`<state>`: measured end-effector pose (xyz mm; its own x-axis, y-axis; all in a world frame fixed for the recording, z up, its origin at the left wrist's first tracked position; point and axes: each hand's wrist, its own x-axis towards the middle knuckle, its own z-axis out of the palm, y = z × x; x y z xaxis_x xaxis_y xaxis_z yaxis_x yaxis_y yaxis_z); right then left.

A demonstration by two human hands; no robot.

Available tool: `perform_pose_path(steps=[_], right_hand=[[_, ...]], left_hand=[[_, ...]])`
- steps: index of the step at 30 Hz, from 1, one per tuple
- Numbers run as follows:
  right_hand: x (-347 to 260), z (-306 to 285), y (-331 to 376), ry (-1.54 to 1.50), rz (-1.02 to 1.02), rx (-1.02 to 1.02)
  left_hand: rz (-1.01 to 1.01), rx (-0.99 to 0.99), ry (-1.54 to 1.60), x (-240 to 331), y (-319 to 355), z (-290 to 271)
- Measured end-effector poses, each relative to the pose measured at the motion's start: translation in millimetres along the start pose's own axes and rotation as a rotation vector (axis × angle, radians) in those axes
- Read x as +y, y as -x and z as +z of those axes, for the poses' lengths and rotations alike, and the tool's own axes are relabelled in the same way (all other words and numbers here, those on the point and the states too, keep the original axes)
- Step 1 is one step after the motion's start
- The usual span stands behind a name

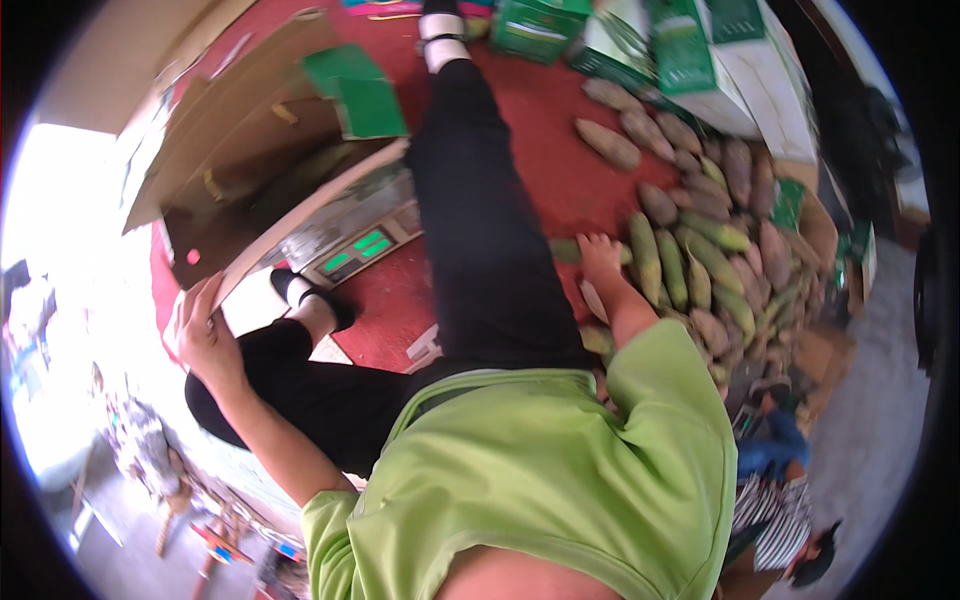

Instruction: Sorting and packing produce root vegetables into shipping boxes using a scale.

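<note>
My right hand (603, 262) is closed over a long green radish (566, 250) on the right, whose two ends show on either side of the fingers. A heap of green radishes (672, 268) and brownish-purple, long roots (610, 145) lies beside and beyond that hand. On the left, the fingers of my left hand (205, 335) are bent around the near corner of an open cardboard box (318, 195). The box stands at a weighing scale (362, 256) with a lit green display. Shadow hides most of what is inside the box.
Green-and-white cartons (690, 60) stand at the far right. A green carton flap (362, 95) lies over the box's far side. My legs (490, 220) stretch across the red floor covering (385, 310). Another person in a striped top (780, 525) is at the lower right.
</note>
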<state>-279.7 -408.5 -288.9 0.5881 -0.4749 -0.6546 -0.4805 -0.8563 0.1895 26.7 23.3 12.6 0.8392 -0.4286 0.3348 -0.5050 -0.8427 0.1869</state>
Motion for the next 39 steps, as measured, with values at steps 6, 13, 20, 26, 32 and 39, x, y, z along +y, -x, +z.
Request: perform_pose_path(steps=[6, 13, 20, 26, 32, 39], right_hand=[[6.9, 8.1, -12.1, 0.022, -0.032, -0.024], [11.3, -53.2, -28.7, -0.375, -0.051, 0.272], [5.6, -240.2, -28.4, -0.786, -0.454, 0.728], [-74.4, -429.5, 97.5, -1.349, -0.870, 0.804], [-170.3, -486.0, 143.3, -1.421, -1.309, 0.599], [-282.4, -433.3, 104.0, -0.749, -1.279, 0.645]], left_hand=[[-0.048, -0.028, -0.064, 8.5, -1.5, -6.9], [-0.047, -0.005, -0.063, 6.3, -2.1, -8.4], [-0.017, 0.062, -0.062, 3.0, -0.2, -7.7], [-0.015, 0.073, -0.045, -3.6, 3.4, -6.8], [-0.022, 0.050, -0.022, -6.9, 9.3, -6.3], [0.000, 0.028, 0.003, -2.7, 8.0, -7.2]])
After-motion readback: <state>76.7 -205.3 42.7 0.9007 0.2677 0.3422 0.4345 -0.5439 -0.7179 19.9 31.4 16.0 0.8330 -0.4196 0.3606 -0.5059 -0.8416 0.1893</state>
